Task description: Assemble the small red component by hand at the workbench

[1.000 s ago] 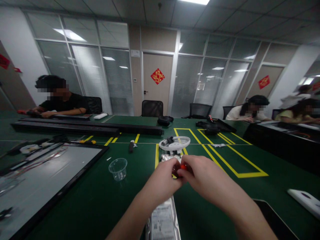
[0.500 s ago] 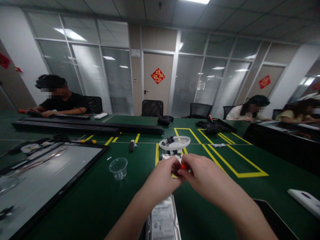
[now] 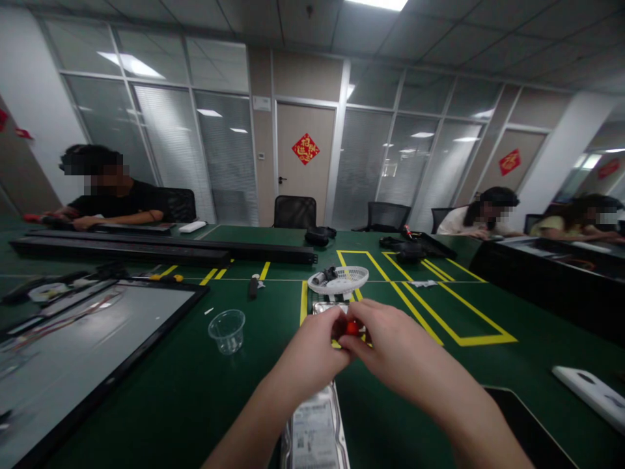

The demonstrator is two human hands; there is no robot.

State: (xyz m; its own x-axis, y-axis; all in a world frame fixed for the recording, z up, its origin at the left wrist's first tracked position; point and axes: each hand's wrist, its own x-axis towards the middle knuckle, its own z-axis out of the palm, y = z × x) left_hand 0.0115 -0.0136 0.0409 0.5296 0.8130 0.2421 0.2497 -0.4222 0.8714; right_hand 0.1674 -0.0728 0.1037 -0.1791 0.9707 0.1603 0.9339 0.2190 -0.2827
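Over the table, my left hand and my right hand meet with curled fingers. A small, round-ended red-orange thing sits between them, pinched by my right thumb and fingers; its kind is not clear. My left fingertips close in against it, and what they grip is hidden. Below my wrists lies a silver hard drive with a white label. Another metal-edged piece shows just beyond my fingers, mostly covered by them.
A white basket holding dark parts stands ahead. To the left are a clear plastic cup and a large flat panel. Long black bars lie farther back. On the right are a white device and a black casing. Several people sit around.
The view has shifted slightly, so the table things appear a little farther left. Both hands stay together; the red-orange thing has turned between the fingers and shows more of its rounded end.
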